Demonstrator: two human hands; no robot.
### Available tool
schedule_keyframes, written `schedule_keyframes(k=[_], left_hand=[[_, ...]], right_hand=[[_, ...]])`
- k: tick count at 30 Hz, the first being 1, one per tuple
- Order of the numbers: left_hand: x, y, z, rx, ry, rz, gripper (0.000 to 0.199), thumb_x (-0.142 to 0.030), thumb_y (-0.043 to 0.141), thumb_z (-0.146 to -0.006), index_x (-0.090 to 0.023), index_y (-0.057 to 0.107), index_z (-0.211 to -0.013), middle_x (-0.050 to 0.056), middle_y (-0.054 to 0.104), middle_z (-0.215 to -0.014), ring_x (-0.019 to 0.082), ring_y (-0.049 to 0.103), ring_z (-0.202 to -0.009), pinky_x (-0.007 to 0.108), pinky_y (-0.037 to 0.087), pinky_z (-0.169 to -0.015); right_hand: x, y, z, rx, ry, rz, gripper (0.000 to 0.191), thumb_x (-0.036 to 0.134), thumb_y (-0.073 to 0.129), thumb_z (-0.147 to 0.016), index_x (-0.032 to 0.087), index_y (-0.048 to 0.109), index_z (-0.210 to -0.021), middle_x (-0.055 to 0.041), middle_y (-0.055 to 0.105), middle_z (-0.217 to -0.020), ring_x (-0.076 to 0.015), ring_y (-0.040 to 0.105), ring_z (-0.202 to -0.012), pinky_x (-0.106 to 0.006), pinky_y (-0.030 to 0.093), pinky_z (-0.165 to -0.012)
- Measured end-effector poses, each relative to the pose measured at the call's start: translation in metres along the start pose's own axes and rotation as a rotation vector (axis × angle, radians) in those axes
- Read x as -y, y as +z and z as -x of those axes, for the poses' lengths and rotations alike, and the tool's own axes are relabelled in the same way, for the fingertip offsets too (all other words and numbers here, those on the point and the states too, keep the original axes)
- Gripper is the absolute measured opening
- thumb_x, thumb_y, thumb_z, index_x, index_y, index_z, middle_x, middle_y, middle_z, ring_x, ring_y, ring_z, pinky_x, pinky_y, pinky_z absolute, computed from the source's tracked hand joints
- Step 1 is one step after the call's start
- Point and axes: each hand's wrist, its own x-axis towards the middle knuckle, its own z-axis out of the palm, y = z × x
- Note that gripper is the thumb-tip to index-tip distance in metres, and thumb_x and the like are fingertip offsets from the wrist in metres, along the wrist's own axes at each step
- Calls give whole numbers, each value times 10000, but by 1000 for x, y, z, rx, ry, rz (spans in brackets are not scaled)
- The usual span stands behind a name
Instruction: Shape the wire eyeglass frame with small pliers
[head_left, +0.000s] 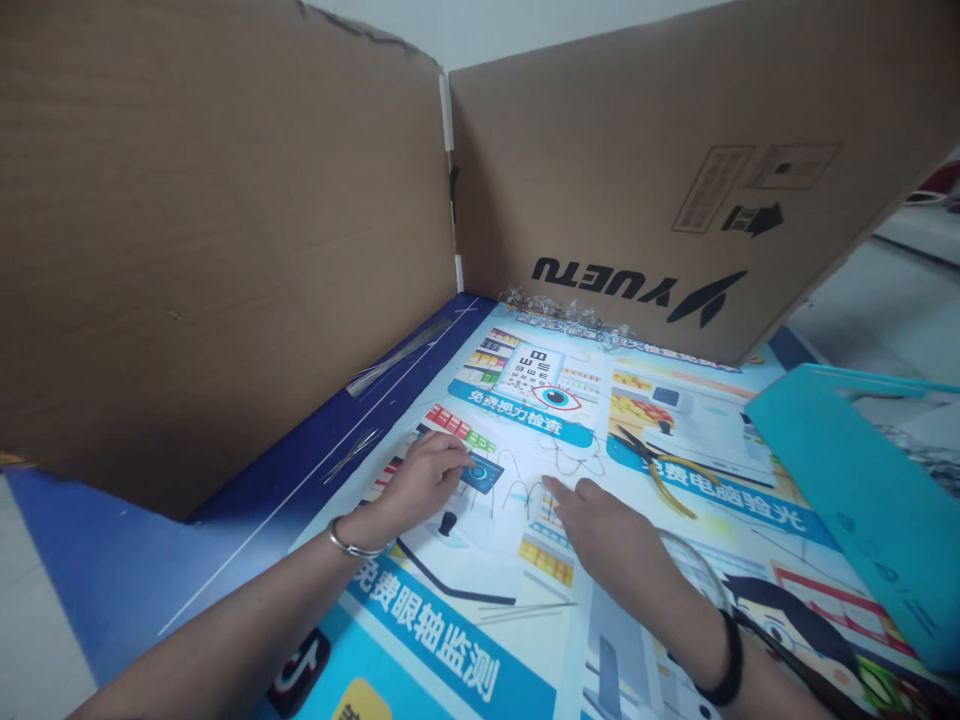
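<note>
My left hand (424, 482) is closed, thumb and fingertips pressed together over the printed sheet, beside thin bent wires. Whatever sits between those fingers is too fine to make out. Opposite it, my right hand (604, 525) has its fingers drawn together, the index fingertip pointing at the end of a thin bent wire (517, 490). Whether this fingertip grips the wire or only touches it is unclear. A looped wire (577, 462) lies just beyond. Pliers with yellow handles (667, 480) rest to the right, jaws pointing away to the left.
Straight wires (525, 612) lie in front of my hands. To the left are a small wire bundle (351, 455) and longer strips (397, 360). Cardboard walls (262, 220) enclose the back and left, with clear plastic bits (570, 310) along the base. A turquoise box (847, 500) stands right.
</note>
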Motion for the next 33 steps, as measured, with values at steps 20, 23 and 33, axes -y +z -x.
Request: schedule_keyframes(k=[20,23,33], left_hand=[[-14,-13,-1,144,-74,-213,261,-117,496,-777,-184,608,-1004,40,633,-878,182,562,-863,311,445,-783],[-17,-14,-1,159,-68,-236,279,-112,475,-782,-184,606,-1017,40,640,-871,181,566,-849,312,447,-769],[-16,-13,2,172,-82,-212,266,-172,483,-802,-196,608,-1036,35,652,-863,179,583,-833,308,459,-730]], right_hand=[[3,1,4,-80,-30,76,519,88,435,-813,257,425,-1304,-58,569,-881,-166,590,-712,-227,409,-522],[3,1,3,-82,-28,80,517,91,441,-813,258,428,-1301,-59,570,-883,-164,590,-714,-223,408,-520],[7,-5,-2,-111,-42,68,532,59,447,-789,241,444,-1289,-61,590,-873,-152,586,-697,-214,412,-532]])
